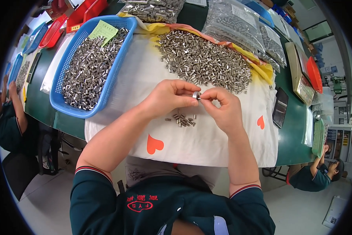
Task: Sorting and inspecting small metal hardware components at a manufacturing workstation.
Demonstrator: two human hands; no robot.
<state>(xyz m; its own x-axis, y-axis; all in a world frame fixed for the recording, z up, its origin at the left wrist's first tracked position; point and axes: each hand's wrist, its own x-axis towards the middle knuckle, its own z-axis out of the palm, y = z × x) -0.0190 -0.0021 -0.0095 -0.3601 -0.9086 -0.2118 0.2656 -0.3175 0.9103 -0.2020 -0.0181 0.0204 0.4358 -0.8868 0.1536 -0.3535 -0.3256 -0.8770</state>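
Observation:
My left hand point(169, 96) and my right hand point(222, 106) meet over a white cloth point(207, 145) with orange hearts. Between their fingertips they pinch one small shiny metal cylinder point(196, 94). Just below the hands lies a small cluster of several metal cylinders point(182, 119). Beyond the hands a big loose heap of the same metal cylinders point(203, 60) spreads over the cloth. To the left stands a blue plastic basket point(72, 109) filled with more metal cylinders point(90, 70), with a green paper slip point(103, 30) on top.
Clear bags of metal parts point(232, 23) lie at the back of the green table point(295, 133). A weighing scale point(301, 78) and a dark phone point(280, 107) sit to the right. Red and blue trays point(52, 31) stand far left. Other people sit at left point(11, 121) and lower right point(317, 172).

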